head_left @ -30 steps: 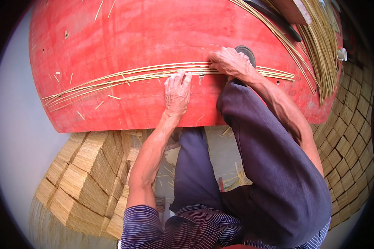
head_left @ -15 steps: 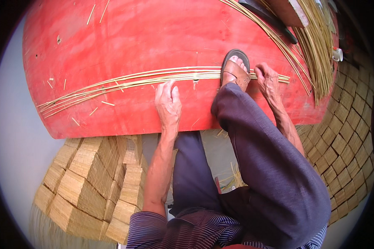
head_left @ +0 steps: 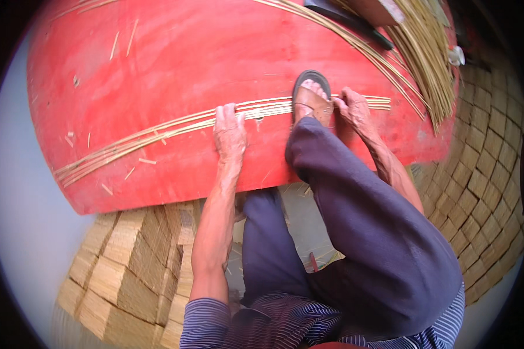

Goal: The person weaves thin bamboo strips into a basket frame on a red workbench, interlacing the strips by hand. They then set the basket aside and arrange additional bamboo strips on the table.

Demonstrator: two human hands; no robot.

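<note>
A row of long, thin bamboo strips [head_left: 174,128] lies across a red board [head_left: 157,64], bending down toward its left edge. My sandalled foot [head_left: 312,100] stands on the strips right of the middle. My left hand [head_left: 230,132] lies over them left of the foot, its fingers curled round the strips from the far side and the thumb on the near side. Just right of the sandal, my right hand [head_left: 354,109] pinches at the strips close to their right ends. Part of its grip is hidden by its own fingers.
A thick bundle of bamboo strips [head_left: 422,64] lies at the far right, beside a dark-handled knife [head_left: 378,38] and a block [head_left: 378,10]. A white cup [head_left: 456,56] is at the right edge. Stacked straw-coloured blocks [head_left: 128,262] stand below the board, with more stacks [head_left: 477,174] at right.
My left hand has moved up onto the strips and closed over them. The strips under it are drawn closer together. The whole view has shifted slightly; the foot stays on the strips.
</note>
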